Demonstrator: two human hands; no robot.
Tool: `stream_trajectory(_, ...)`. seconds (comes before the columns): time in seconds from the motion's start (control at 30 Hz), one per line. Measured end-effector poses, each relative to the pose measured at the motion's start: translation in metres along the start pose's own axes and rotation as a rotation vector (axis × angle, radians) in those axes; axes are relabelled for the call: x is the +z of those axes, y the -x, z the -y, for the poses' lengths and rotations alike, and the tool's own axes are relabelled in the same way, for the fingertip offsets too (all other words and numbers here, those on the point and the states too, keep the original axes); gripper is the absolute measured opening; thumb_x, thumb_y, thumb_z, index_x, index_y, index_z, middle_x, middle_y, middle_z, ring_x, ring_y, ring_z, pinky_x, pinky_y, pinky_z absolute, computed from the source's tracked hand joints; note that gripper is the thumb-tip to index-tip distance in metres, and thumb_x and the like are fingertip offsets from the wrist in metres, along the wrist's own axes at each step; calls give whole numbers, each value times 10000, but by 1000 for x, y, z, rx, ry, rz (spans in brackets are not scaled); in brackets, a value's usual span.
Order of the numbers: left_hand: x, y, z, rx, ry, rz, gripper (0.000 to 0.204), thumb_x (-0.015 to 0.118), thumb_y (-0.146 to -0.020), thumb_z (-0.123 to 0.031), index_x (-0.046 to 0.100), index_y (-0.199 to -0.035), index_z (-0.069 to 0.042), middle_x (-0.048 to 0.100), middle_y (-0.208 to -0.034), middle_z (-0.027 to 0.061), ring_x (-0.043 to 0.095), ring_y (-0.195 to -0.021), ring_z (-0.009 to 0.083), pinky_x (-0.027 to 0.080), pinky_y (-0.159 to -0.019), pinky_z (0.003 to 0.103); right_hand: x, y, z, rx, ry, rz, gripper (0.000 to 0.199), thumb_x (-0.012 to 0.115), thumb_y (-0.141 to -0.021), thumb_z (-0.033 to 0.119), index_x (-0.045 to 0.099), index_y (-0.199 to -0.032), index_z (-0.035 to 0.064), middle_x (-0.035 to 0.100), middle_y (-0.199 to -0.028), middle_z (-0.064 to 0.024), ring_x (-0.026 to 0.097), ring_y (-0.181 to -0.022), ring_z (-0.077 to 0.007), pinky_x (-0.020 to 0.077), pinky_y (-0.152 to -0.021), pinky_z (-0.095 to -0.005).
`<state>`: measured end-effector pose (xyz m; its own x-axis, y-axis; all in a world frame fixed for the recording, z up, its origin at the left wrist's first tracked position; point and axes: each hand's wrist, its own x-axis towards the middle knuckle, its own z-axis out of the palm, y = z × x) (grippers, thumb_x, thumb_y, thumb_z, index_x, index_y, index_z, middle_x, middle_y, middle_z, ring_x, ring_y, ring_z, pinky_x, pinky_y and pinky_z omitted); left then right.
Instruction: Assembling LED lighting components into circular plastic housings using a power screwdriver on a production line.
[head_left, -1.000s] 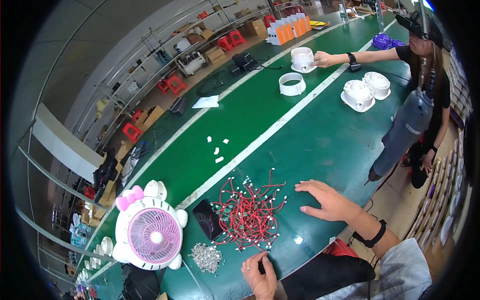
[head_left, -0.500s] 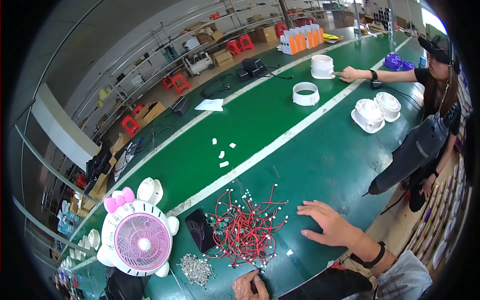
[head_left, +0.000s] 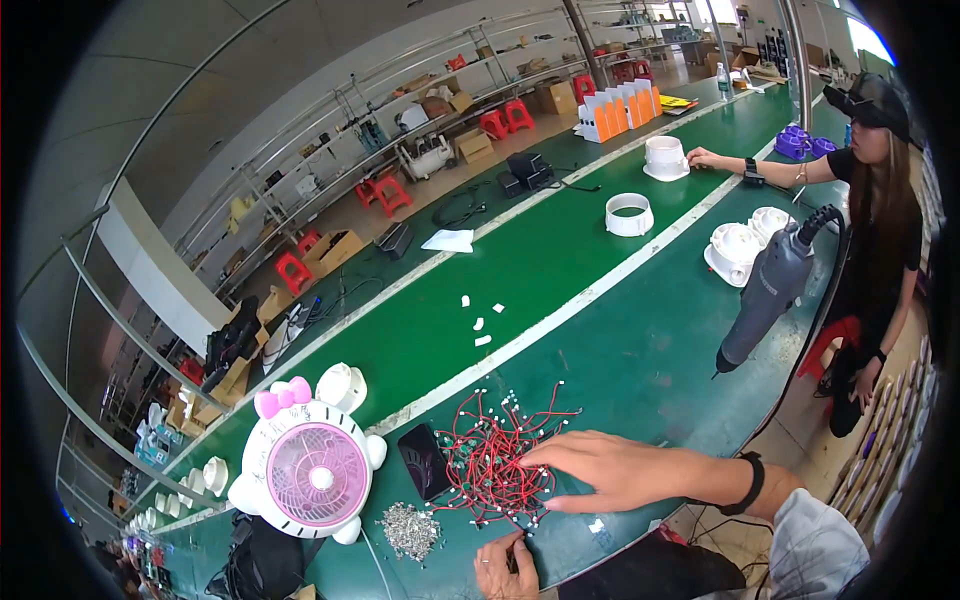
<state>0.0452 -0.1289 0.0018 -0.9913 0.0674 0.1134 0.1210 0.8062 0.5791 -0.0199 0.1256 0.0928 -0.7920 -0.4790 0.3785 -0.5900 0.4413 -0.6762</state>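
A tangled heap of red wires [head_left: 490,455] with white connectors and small green circuit boards lies on the green table. My right hand [head_left: 605,470] reaches over the heap's right side, fingers stretched and apart, fingertips at the wires. Near the table's front edge my left hand [head_left: 497,568] is curled around something small and dark that I cannot make out. A black phone [head_left: 424,462] lies against the heap's left side. In front of the phone sits a pile of small silver screws [head_left: 408,531]. Left of these stands a white and pink cat-shaped fan [head_left: 318,475].
A grey electric screwdriver [head_left: 768,295] hangs at the right. Beyond it a co-worker's hand [head_left: 705,159] touches a white round housing [head_left: 664,158]. A white ring [head_left: 629,215] and several small white pieces [head_left: 479,324] lie on the green belt.
My right hand has moved left from beside the wire heap to over it. My left hand stays near the front edge. The whole view has shifted, and the hanging screwdriver appears more upright.
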Motion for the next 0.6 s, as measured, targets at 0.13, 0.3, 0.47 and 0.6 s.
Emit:
stream_trajectory(0.13, 3, 10, 10, -82, -105, 161, 418, 441, -1039, -128, 510, -1450, -87, 568, -1354, 280, 544, -1270, 413, 445, -1093, 501, -2, -25, 22, -131, -113, -64, 458, 685, -968, 286, 575, -1336, 36, 640, -1262, -152, 630, -1148, -307, 513, -972, -394)
stream_trajectory(0.3, 10, 11, 20, -18, -128, 190, 503, 436, -1049, -177, 407, -1547, -111, 524, -1429, 293, 517, -1318, 433, 431, -1114, 497, -11, -35, -4, -24, 115, -64, 526, 659, -973, 338, 519, -1375, 28, 586, -1328, -173, 554, -1237, -346, 426, -1072, -443)
stream_trajectory(0.47, 21, 6, 28, -32, -91, 0, 394, 495, -1055, -305, 594, -1350, -64, 609, -1300, 268, 597, -1181, 421, 500, -1006, 497, -22, 0, -36, 406, 382, 237, 736, 673, -954, 418, 381, -1470, -19, 484, -1410, -261, 476, -1312, -395, 374, -1125, -444)
stream_trajectory(0.6, 30, 0, 39, 39, -35, -61, 323, 574, -1025, -305, 677, -1199, -54, 678, -1182, 188, 666, -1017, 335, 551, -848, 451, -31, 48, -79, 298, 55, 129, 791, 691, -943, 427, 340, -1495, -20, 469, -1426, -270, 459, -1339, -400, 375, -1135, -443)
